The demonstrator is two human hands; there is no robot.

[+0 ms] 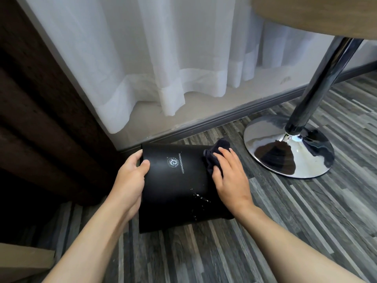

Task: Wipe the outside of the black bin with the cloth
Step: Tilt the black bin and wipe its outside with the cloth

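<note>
The black bin point(175, 186) lies tipped on its side on the floor, its white logo and lettering facing up. Small white specks dot its lower right side. My left hand point(130, 176) grips the bin's left edge, thumb on the outside and fingers curled over the rim. My right hand point(230, 174) presses a dark, bunched cloth point(212, 158) flat against the bin's upper right side. Part of the cloth is hidden under my palm.
A chrome table base point(289, 148) with its slanted pole point(318, 82) stands just right of the bin. White sheer curtains point(163, 58) and a grey skirting board point(224, 117) run behind. A dark brown curtain point(40, 109) hangs at the left. The floor is grey striped wood.
</note>
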